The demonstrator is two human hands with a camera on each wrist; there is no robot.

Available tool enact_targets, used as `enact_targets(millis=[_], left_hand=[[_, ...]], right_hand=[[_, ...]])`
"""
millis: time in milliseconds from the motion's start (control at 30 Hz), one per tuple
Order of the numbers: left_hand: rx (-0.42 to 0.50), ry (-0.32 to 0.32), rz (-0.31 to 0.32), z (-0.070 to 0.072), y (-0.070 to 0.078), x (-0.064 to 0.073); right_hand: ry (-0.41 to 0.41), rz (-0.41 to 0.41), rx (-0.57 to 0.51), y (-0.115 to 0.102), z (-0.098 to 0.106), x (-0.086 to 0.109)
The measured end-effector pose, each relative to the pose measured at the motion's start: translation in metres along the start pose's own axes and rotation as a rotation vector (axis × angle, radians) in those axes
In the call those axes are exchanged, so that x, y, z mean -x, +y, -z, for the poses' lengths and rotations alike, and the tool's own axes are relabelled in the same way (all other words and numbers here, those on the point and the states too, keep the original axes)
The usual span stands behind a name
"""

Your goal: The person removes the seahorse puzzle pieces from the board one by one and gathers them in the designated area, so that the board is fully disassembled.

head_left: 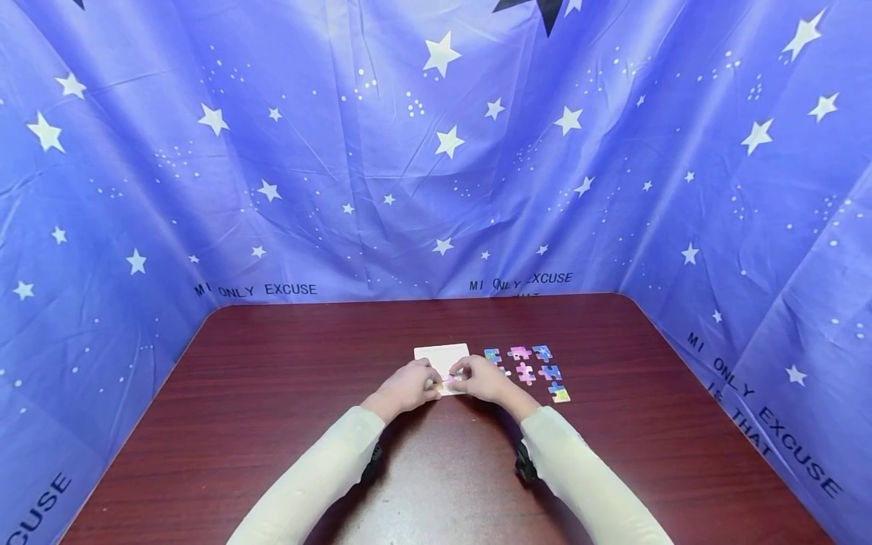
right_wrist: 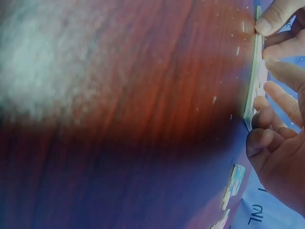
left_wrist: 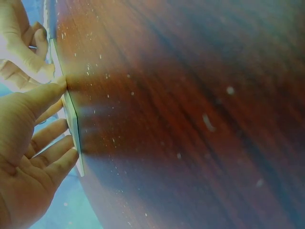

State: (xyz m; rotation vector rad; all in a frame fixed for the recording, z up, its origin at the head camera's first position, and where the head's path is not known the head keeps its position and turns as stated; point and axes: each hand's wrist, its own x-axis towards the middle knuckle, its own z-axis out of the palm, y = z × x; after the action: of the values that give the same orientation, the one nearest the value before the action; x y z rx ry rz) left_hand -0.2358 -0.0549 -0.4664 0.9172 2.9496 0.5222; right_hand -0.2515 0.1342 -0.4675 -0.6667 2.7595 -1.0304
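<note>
A small white puzzle board (head_left: pixel 441 353) lies flat on the table between the two hands. My left hand (head_left: pixel 412 384) grips its near left corner, thumb on the near edge and fingers along the left side. My right hand (head_left: pixel 482 378) is over the board's right part, thumb and index finger pinching a small pinkish puzzle piece (head_left: pixel 449 378) against it. Fingers hide much of that piece. From the left wrist view, the board (left_wrist: pixel 72 114) shows edge-on under the left fingers. In the right wrist view, the right hand's other fingers (right_wrist: pixel 259 140) curl beside the board.
Several loose jigsaw pieces (head_left: pixel 525 372) lie in rough rows right of the board, one partly behind the right hand. A yellow and blue piece (head_left: pixel 559 393) is nearest the front. The dark red wooden table (head_left: pixel 306 341) backs onto a blue star-printed curtain (head_left: pixel 381 174).
</note>
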Motion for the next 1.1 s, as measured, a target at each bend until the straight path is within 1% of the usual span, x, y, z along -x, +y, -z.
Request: enact_targets(millis=[267,367,600,733,900,1100], left_hand=[[-0.002,0.005,-0.014,0.000,0.000,0.000],[-0.003,0.002,-0.017,0.001,-0.001,0.001],[0.018,0.006,-0.045,0.003,-0.003,0.004],[0.024,0.010,-0.044,0.003,-0.005,0.006],[0.028,0.026,-0.044,0.003,-0.008,0.008],[0.041,0.028,-0.011,0.008,-0.012,0.010]], right_hand=[[0.009,-0.016,-0.001,0.002,-0.003,-0.003],[0.005,-0.037,-0.010,0.003,-0.004,-0.004],[-0.007,-0.084,-0.059,0.002,-0.003,-0.005],[-0.010,-0.097,-0.058,0.002,-0.003,-0.005],[-0.009,-0.089,-0.055,0.000,-0.003,-0.004],[-0.007,-0.109,-0.064,0.001,-0.003,-0.004]])
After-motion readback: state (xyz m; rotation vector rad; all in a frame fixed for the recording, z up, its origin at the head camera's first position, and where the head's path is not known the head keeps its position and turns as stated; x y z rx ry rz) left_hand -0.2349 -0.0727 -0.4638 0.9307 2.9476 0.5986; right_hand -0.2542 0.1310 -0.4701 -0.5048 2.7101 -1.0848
